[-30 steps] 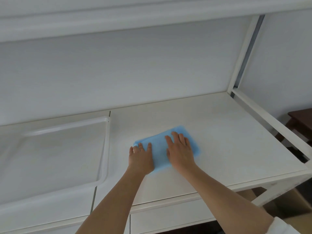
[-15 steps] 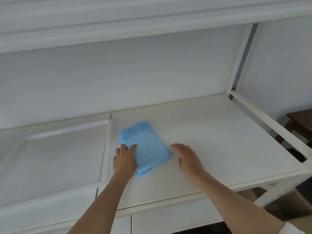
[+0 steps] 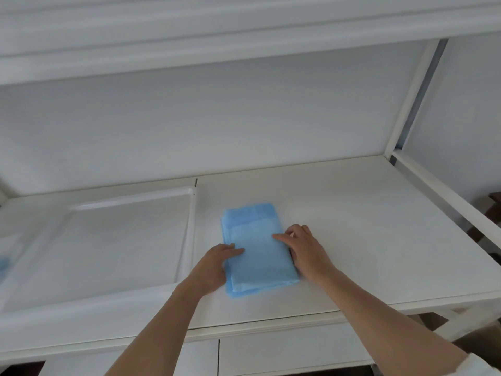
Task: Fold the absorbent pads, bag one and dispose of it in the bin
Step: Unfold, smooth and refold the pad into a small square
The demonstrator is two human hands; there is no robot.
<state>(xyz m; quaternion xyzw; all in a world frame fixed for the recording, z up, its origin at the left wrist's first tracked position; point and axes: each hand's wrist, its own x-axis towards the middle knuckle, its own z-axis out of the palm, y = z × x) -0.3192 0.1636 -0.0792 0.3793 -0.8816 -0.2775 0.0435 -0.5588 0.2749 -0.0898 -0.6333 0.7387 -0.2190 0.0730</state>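
A small blue patch (image 3: 3, 263) at the far left edge is cut off and too blurred to identify, and a dark piece of furniture (image 3: 494, 206) at the right edge is mostly out of view. The folded blue absorbent pad (image 3: 254, 248) lies flat on the white counter (image 3: 352, 226), just right of a shallow white tray (image 3: 187, 240). The left hand (image 3: 214, 267) holds the pad's left edge, thumb on top. The right hand (image 3: 303, 248) rests at its right edge, forefinger stretched across the top, other fingers loosely bent.
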